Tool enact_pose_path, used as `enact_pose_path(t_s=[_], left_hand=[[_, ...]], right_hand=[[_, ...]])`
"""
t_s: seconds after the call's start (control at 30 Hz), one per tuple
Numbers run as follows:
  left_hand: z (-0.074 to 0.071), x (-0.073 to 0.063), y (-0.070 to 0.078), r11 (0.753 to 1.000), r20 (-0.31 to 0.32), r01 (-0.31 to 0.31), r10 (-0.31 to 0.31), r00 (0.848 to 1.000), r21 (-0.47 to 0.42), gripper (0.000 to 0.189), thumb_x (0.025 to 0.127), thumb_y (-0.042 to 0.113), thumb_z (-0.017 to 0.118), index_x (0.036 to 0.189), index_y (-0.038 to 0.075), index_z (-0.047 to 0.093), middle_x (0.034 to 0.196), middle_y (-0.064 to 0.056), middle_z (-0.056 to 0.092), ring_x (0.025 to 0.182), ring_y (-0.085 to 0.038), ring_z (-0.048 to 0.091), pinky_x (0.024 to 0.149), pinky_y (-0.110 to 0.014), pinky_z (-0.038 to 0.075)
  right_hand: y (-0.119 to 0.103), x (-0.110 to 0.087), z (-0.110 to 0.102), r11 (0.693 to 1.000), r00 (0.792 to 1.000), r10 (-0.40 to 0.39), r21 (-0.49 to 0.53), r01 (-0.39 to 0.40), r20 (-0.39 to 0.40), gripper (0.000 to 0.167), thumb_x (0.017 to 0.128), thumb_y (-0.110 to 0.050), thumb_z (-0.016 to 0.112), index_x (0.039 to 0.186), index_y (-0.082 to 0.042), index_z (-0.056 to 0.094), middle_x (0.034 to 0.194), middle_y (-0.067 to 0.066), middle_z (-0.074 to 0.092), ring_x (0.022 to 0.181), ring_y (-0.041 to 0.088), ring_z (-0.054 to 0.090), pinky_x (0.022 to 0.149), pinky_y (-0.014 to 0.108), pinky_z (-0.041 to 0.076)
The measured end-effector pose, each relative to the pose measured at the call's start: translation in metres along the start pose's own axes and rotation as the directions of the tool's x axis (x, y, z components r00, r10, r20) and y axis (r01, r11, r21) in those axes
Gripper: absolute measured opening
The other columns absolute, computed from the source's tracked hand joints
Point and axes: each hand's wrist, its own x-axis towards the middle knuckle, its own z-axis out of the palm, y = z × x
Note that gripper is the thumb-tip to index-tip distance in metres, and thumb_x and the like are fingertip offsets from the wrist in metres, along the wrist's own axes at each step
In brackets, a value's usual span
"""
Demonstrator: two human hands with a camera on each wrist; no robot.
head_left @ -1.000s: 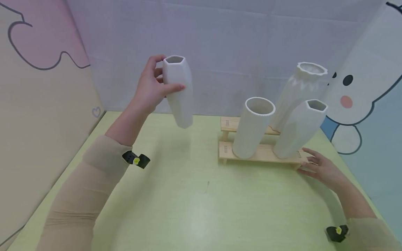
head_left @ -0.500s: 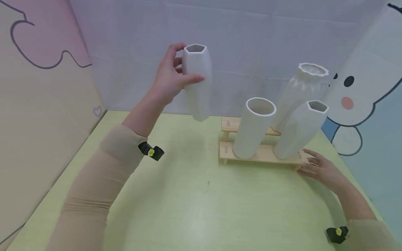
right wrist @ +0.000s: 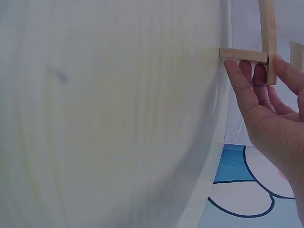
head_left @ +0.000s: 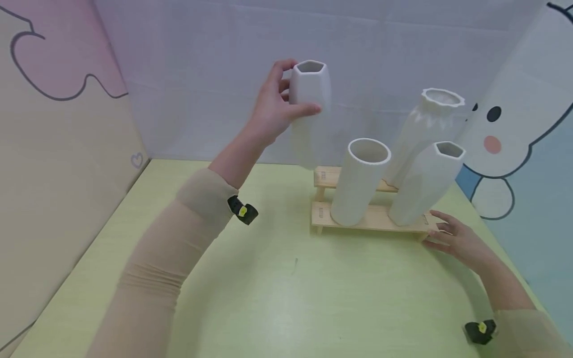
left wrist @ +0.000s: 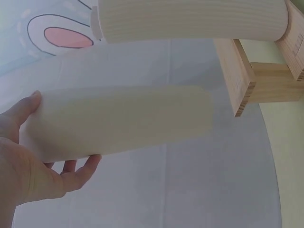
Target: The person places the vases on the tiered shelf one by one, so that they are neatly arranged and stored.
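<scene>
My left hand (head_left: pixel 274 107) grips a white faceted vase (head_left: pixel 310 89) by its upper part, thumb on the near side and fingers behind. The vase is upright in the air, its base overlapping the left end of the two-tier wooden rack (head_left: pixel 377 219) in the head view. In the left wrist view the vase (left wrist: pixel 128 121) points toward the rack's upper shelf (left wrist: pixel 236 76). My right hand (right wrist: pixel 270 109) holds the rack's right end, thumb and fingers on either side of the wood. A ribbed cylindrical vase (head_left: pixel 358 189) and another faceted vase (head_left: pixel 421 184) stand on the lower shelf.
Behind them, a tall white vase with a scalloped rim (head_left: pixel 416 132) stands on the upper shelf. The rack rests on a pale green table (head_left: pixel 277 283). A pale cloth backdrop (head_left: pixel 201 114) hangs behind, with cartoon-painted panels (head_left: pixel 58 164) at the sides.
My left hand has carried the faceted vase rightward and somewhat up, from over the table to the rack's left end. My right hand and the rack have stayed put.
</scene>
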Motion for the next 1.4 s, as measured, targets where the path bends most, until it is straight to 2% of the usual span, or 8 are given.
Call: enact_pose_path(t_s=[0.13, 0.27, 0.5, 0.8, 0.93, 1.2, 1.4], left_hand=[[0.013, 0.005, -0.004, 1.000, 0.021, -0.002, 0.002, 1.000, 0.000, 0.083, 0.068, 0.010, 0.085, 0.133, 0.028, 0.037, 0.131, -0.001, 0.052, 0.111, -0.021, 0.055, 0.087, -0.037, 0.052], [0.028, 0.011, -0.012, 1.000, 0.029, -0.030, 0.031, 0.999, -0.009, 0.083, 0.067, 0.009, 0.085, 0.133, 0.026, 0.037, 0.130, -0.001, 0.053, 0.109, -0.021, 0.056, 0.085, -0.034, 0.052], [0.048, 0.017, -0.025, 0.998, 0.013, -0.040, 0.041, 0.999, -0.040, 0.081, 0.066, 0.008, 0.086, 0.131, 0.027, 0.041, 0.126, -0.001, 0.055, 0.105, -0.020, 0.057, 0.080, -0.031, 0.054], [0.065, 0.018, -0.040, 0.997, -0.001, -0.067, 0.067, 0.998, -0.045, 0.079, 0.066, 0.007, 0.086, 0.130, 0.022, 0.042, 0.123, -0.005, 0.057, 0.102, -0.020, 0.058, 0.078, -0.029, 0.053], [0.071, 0.020, -0.042, 0.997, 0.023, -0.063, 0.064, 0.998, -0.045, 0.080, 0.066, 0.007, 0.086, 0.131, 0.022, 0.041, 0.123, -0.005, 0.056, 0.102, -0.020, 0.058, 0.078, -0.029, 0.053], [0.079, 0.024, -0.042, 0.997, 0.064, -0.058, 0.055, 0.996, 0.046, 0.083, 0.067, 0.013, 0.086, 0.135, 0.025, 0.039, 0.127, -0.004, 0.054, 0.107, -0.018, 0.056, 0.080, -0.028, 0.052], [0.086, 0.028, -0.040, 0.995, 0.102, -0.067, 0.059, 0.993, 0.069, 0.083, 0.067, 0.013, 0.086, 0.135, 0.025, 0.039, 0.128, -0.005, 0.055, 0.106, -0.018, 0.057, 0.079, -0.027, 0.052]], right_hand=[[0.001, -0.001, -0.001, 1.000, 1.000, -0.008, 0.010, 0.008, 0.006, 0.077, 0.098, -0.026, 0.051, 0.152, -0.008, -0.002, 0.145, 0.032, 0.017, 0.098, -0.007, 0.054, 0.087, 0.029, 0.052], [0.001, -0.002, -0.002, 1.000, 1.000, -0.012, 0.006, 0.012, 0.006, 0.077, 0.098, -0.026, 0.051, 0.152, -0.009, -0.002, 0.145, 0.032, 0.017, 0.098, -0.007, 0.054, 0.087, 0.028, 0.053], [0.001, -0.002, 0.000, 0.999, 0.999, -0.032, 0.016, 0.032, -0.001, 0.074, 0.099, -0.023, 0.050, 0.151, -0.007, 0.001, 0.141, 0.030, 0.022, 0.098, -0.005, 0.056, 0.086, 0.027, 0.053], [-0.002, -0.001, 0.004, 1.000, 1.000, -0.007, -0.015, 0.007, -0.003, 0.077, 0.098, -0.029, 0.052, 0.151, -0.008, 0.000, 0.143, 0.032, 0.021, 0.097, -0.006, 0.055, 0.087, 0.029, 0.053], [-0.002, -0.001, 0.004, 1.000, 1.000, -0.010, -0.019, 0.009, -0.006, 0.078, 0.098, -0.029, 0.052, 0.151, -0.008, 0.000, 0.145, 0.033, 0.019, 0.097, -0.008, 0.054, 0.087, 0.028, 0.053], [-0.002, -0.001, 0.004, 0.999, 0.999, -0.043, 0.004, 0.043, -0.004, 0.076, 0.098, -0.024, 0.052, 0.151, -0.006, 0.001, 0.143, 0.034, 0.019, 0.097, -0.008, 0.054, 0.086, 0.028, 0.053], [-0.002, -0.001, 0.002, 0.999, 1.000, -0.023, -0.026, 0.023, -0.005, 0.078, 0.098, -0.028, 0.052, 0.151, -0.006, 0.000, 0.144, 0.034, 0.019, 0.097, -0.008, 0.054, 0.086, 0.028, 0.053]])
